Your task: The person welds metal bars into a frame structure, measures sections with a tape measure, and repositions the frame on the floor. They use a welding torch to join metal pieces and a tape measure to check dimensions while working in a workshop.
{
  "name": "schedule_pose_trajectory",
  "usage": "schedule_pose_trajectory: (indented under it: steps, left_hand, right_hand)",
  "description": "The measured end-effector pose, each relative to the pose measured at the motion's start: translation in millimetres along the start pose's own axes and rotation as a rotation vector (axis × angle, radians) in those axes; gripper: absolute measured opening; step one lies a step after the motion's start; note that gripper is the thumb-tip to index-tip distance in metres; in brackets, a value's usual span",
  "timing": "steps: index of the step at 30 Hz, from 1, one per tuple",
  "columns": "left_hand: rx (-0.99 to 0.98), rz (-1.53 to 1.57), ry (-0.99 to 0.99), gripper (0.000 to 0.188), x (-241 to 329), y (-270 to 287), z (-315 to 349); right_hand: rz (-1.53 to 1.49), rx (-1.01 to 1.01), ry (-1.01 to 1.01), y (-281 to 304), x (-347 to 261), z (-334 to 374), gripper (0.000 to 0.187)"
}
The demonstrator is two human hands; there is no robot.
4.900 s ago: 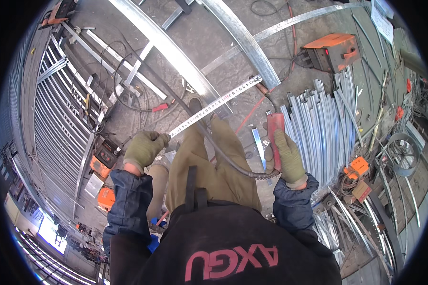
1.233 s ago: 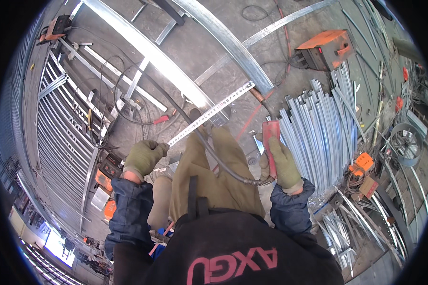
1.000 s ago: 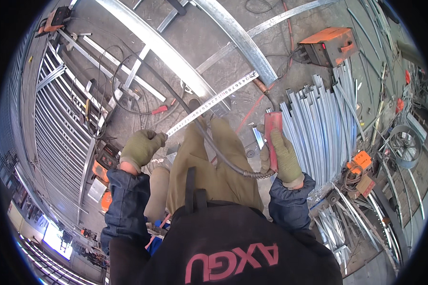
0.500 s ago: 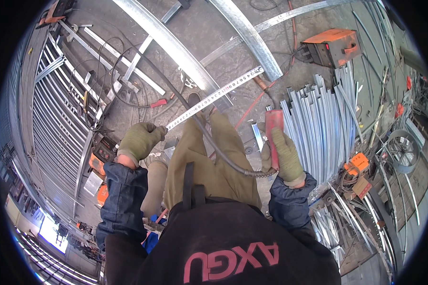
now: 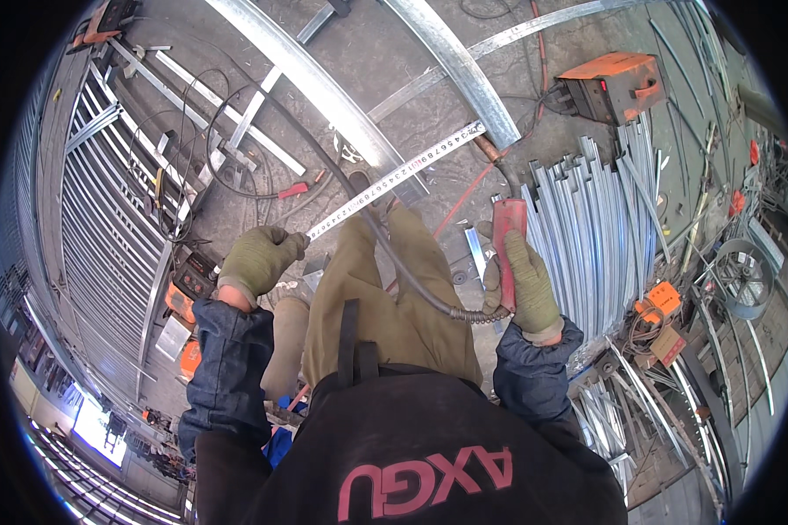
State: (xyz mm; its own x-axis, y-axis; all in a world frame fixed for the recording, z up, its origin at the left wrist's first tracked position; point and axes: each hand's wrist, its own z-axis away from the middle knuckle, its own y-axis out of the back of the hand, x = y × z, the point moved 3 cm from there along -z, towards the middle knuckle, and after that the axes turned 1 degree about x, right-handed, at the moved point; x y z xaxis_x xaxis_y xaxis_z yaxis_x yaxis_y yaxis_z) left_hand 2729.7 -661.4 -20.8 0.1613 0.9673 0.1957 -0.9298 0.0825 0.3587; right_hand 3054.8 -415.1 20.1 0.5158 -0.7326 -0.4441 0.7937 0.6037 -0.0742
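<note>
- Note white measuring tape (image 5: 403, 179), straight, slanting from 10 toward 1 o'clock, with far tip at the near end of a galvanised beam (image 5: 451, 61); cannot tell if touching.
- Holds its near end at 9 o'clock in the gloved left hand (image 5: 259, 262), with fingers closed on it.
- Grips a red torch handle (image 5: 509, 232) at 3 o'clock in the gloved right hand (image 5: 530, 284), with fingers wrapped round; has the copper-coloured nozzle (image 5: 488, 146) near the tape's tip.
- Trails a dark cable (image 5: 398, 265) from the handle toward 11 o'clock, crossing the tape; cannot tell over or under.
- Risks, judged: could shift or buckle the tape by snagging it with the cable; could nudge or scorch its tip by swinging the nozzle closer; could let it sag by loosening the left fingers.
- Containers: make out a boxy brown carton (image 5: 668, 347) between 3 and 4 o'clock, beyond stacked metal profiles (image 5: 591, 245); cannot see any contents.
</note>
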Motion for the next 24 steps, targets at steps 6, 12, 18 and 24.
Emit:
schedule_pose_trajectory:
  steps: [6, 12, 18, 24]
  left_hand:
    - [-0.03, 0.134, -0.006, 0.047, -15, -2, 0]
    - [-0.029, 0.524, -0.063, 0.046, -15, 49, 20]
    - [0.094, 0.356, -0.61, 0.058, 144, 110, 1]
    - [0.19, -0.057, -0.562, 0.055, 305, 102, -58]
  right_hand:
    - [-0.045, -0.022, -0.023, 1, -2, 3, 0.059]
    - [-0.144, -0.048, 0.031, 2, 2, -1, 0.057]
    - [-0.188, -0.087, 0.068, 0, 4, -4, 0.054]
    - [-0.304, -0.124, 0.1, -1, 22, -17, 0.051]
